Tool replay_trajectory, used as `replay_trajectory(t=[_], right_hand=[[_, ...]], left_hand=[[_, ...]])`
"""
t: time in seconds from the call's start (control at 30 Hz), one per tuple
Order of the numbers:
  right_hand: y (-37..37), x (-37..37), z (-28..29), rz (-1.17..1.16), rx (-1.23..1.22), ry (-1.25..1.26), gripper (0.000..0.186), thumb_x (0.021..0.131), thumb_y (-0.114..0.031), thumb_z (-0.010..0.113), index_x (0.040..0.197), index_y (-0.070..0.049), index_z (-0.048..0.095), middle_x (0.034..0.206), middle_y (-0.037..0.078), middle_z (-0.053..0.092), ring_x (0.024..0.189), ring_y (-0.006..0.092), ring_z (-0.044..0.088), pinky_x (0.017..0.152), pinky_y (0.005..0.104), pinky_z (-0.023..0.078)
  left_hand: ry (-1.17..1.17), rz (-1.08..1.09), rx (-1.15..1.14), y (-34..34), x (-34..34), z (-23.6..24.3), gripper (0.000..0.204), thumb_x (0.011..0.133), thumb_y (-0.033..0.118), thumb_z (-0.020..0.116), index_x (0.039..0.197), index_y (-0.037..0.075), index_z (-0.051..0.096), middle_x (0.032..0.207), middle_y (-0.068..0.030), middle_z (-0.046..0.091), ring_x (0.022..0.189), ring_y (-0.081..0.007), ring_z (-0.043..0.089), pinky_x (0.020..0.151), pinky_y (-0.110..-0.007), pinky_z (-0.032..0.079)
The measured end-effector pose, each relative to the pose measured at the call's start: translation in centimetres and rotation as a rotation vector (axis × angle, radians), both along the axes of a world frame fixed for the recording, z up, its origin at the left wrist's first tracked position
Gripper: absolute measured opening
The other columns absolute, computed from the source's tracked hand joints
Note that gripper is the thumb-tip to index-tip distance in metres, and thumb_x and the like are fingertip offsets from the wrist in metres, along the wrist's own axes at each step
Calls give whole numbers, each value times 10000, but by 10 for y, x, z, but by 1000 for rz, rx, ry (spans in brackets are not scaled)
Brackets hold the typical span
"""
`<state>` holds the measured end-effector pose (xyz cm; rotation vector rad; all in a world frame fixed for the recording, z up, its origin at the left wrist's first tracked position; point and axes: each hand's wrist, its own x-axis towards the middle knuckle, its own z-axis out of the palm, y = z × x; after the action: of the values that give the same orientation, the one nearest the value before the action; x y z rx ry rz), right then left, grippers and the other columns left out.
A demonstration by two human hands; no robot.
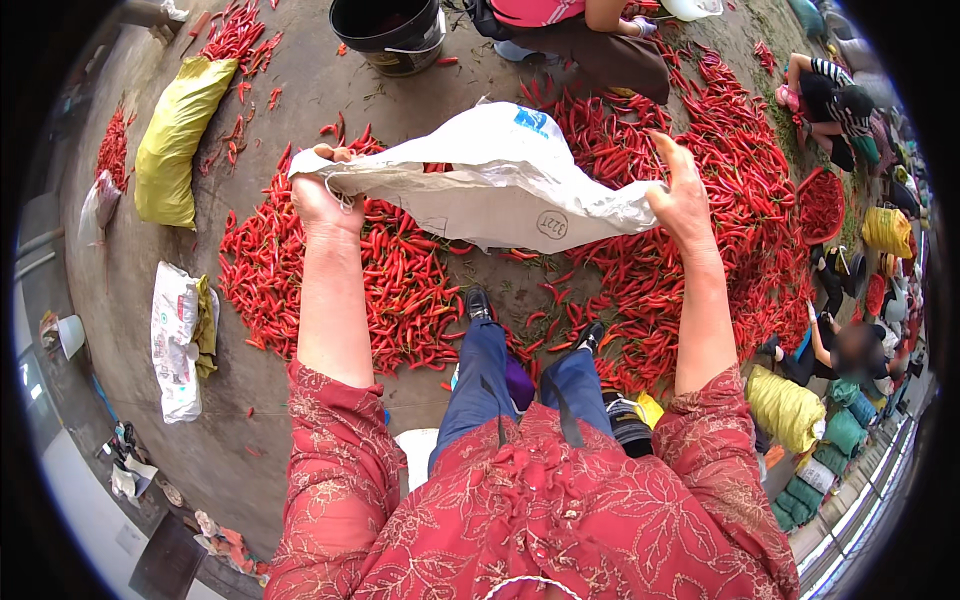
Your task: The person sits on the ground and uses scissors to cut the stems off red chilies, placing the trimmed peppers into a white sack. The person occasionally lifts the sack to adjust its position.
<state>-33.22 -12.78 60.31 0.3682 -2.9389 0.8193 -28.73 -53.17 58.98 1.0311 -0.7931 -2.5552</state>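
Stretched between my two hands is a white woven sack (470, 160), its mouth held wide so that part of the inside shows. My left hand (328, 195) is closed on the sack's left end, where a loose string dangles. At the other end my right hand (683, 192) pinches the rim between thumb and fingers, with a finger sticking up. Under the sack and around my feet lie red chili peppers, in a left heap (330, 290) and a larger right heap (730, 190).
A black bucket (395, 40) stands ahead, beside a seated person in pink (540, 10). To the left are a full yellow sack (180, 140) and a flat white sack (175, 340). On the right are a red basket (820, 205), other people, and stacked yellow sacks (785, 408) and green sacks.
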Motion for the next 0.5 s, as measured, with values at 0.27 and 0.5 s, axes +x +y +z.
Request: replay_trajectory(t=[0.27, 0.5], right_hand=[[-114, -10, -7, 474, 209, -184, 482, 723, -168, 699, 1165, -49, 546, 1057, 166, 607, 993, 309, 574, 859, 358, 452], [-87, -29, -25, 327, -334, -692, 227, 823, -56, 596, 1036, 20, 618, 862, 25, 639, 814, 95, 545, 765, 245, 442]], left_hand=[[-117, -21, -178, 12, -24, 10, 222, 886, 249, 418, 822, 65, 522, 753, -121, 613, 682, -283, 579, 701, -418, 499], [-219, -594, -950, -54, 34, -23, 316, 767, -11, 668, 1068, 58, 605, 968, -36, 644, 901, -137, 594, 802, -268, 476]])
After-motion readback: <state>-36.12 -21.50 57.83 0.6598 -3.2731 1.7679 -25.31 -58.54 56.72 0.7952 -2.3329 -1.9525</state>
